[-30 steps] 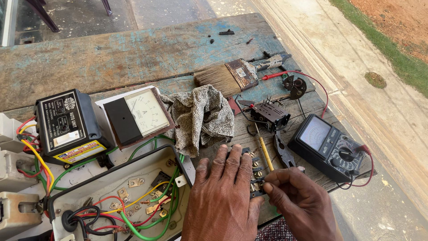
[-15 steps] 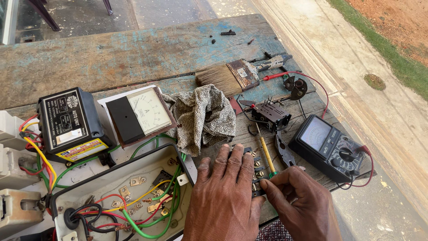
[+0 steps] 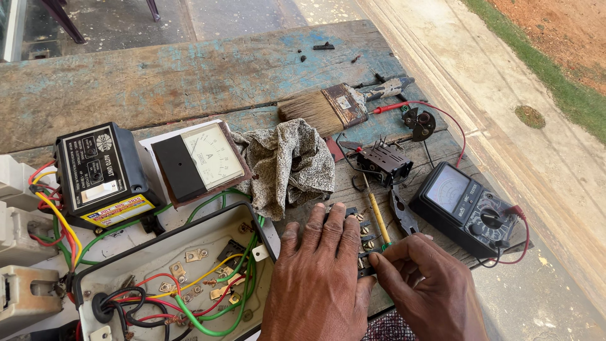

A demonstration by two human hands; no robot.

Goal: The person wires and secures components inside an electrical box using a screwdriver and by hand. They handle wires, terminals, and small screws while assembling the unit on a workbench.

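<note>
My left hand (image 3: pixel 317 278) lies flat, palm down, on the wooden bench, pressing on a small dark part with brass contacts (image 3: pixel 362 235) beside the open white wiring box (image 3: pixel 170 278). My right hand (image 3: pixel 421 287) pinches the near end of that part between thumb and fingers. Just beyond the fingers lies a yellow-handled screwdriver (image 3: pixel 377 213), next to pliers (image 3: pixel 401 211). How much of the part sits under my left palm is hidden.
A black analog multimeter (image 3: pixel 470 207) with red lead sits at right, near the bench edge. Crumpled cloth (image 3: pixel 284 165), panel meter (image 3: pixel 201 161), black control unit (image 3: pixel 101 173), paint brush (image 3: pixel 325 107) and a black terminal block (image 3: pixel 384 161) crowd the bench. Coloured wires fill the box.
Both hands stay on the small part. The view has shifted slightly; my right hand has edged closer to the left fingers.
</note>
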